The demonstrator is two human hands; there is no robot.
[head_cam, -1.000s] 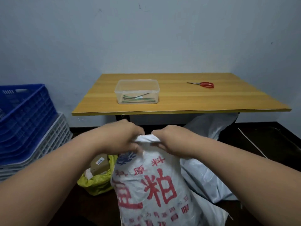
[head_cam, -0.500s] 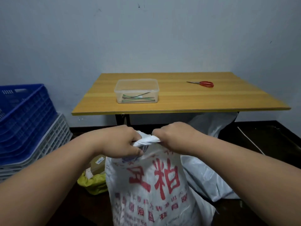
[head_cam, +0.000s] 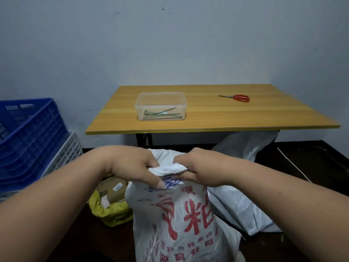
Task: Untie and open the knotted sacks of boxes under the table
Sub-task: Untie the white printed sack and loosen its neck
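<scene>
The printed white sack (head_cam: pixel 181 214) stands on the floor in front of the worktop (head_cam: pixel 207 118). The left hand (head_cam: pixel 132 167) and right hand (head_cam: pixel 198 169) both grasp its twisted neck, close together (probably to pull the knot loose).

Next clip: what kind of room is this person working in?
Probably a storeroom or packing corner. Stacked plastic crates stand against the bare wall, sacks lie under a plain table, and both hands, left hand and right hand, grip the neck of a printed white sack.
</scene>
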